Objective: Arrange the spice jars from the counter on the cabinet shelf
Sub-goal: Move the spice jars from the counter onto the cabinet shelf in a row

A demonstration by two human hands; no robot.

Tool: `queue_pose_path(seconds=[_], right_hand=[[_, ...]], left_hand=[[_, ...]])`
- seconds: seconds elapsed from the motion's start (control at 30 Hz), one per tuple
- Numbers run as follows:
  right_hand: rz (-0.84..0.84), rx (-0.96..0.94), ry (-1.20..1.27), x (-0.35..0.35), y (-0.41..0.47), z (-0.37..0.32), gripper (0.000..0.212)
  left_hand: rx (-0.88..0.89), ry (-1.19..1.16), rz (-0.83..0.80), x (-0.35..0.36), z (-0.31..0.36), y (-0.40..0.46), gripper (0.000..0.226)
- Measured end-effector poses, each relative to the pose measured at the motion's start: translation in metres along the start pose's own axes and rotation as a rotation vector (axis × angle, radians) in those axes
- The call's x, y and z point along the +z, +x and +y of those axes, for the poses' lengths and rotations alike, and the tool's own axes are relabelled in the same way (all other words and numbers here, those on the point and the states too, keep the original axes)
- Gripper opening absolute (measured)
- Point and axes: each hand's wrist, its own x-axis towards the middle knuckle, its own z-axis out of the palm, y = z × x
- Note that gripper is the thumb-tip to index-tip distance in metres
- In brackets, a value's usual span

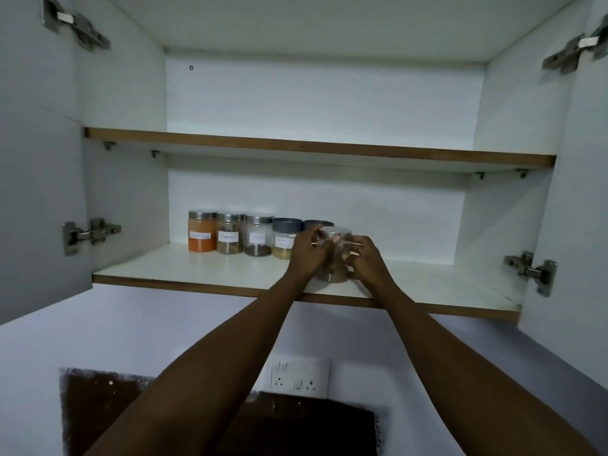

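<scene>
Five jars (258, 238) lined up on the lower shelf (197, 268), sixth jar (334, 255) gripped between left hand (306, 253) and right hand (367, 258) near the front edge (bench out of view, remainder unknown).

Two bare forearms are seen, and they are long and slender. No sleeve is worn on the visible part of either arm. The left hand (307, 255) and the right hand (370, 258) are also uncovered. The fingers (357, 246) are partly blurred, so finer details cannot be told.
</scene>
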Motion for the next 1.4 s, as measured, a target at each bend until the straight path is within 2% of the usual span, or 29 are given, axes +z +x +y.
queue_pose_path(seconds=[0.1,0.23,0.33,0.4,0.53,0.67,0.8,0.9,1.0,1.07,1.17,1.4], right_hand=[[-0.018,0.028,-0.009,-0.004,0.019,0.006,0.049],[-0.059,0.006,-0.074,-0.014,0.039,0.006,0.063],[-0.053,-0.115,-0.148,-0.024,0.049,0.009,0.050],[-0.038,-0.179,-0.207,-0.030,0.056,0.014,0.044],[-0.010,-0.159,-0.210,-0.031,0.065,0.023,0.040],[0.058,-0.220,-0.297,-0.022,0.068,0.037,0.058],[0.063,-0.084,-0.257,-0.022,0.069,0.047,0.066],[0.077,-0.006,-0.264,-0.024,0.068,0.051,0.063],[0.225,-0.009,-0.263,-0.029,0.069,0.049,0.056],[0.285,-0.018,-0.301,-0.033,0.069,0.047,0.048],[0.238,0.008,-0.298,-0.034,0.067,0.049,0.051],[0.211,-0.010,-0.425,-0.032,0.067,0.052,0.032]], left_hand=[[0.019,0.076,-0.042,0.004,-0.010,0.016,0.047],[0.086,0.160,0.013,0.017,-0.022,0.032,0.032],[0.129,0.158,0.080,0.026,-0.029,0.039,0.037],[0.146,0.162,0.110,0.033,-0.034,0.043,0.033],[0.153,0.222,0.086,0.040,-0.038,0.046,0.024],[0.150,0.223,0.079,0.043,-0.038,0.042,0.022],[0.134,0.286,0.072,0.038,-0.043,0.043,0.025],[0.066,0.321,0.005,0.038,-0.045,0.045,0.020],[0.068,0.352,-0.088,0.039,-0.045,0.045,0.016],[0.103,0.358,-0.038,0.040,-0.043,0.042,0.015],[0.165,0.402,0.108,0.040,-0.041,0.042,0.018],[0.138,0.457,-0.036,0.041,-0.041,0.043,0.024]])
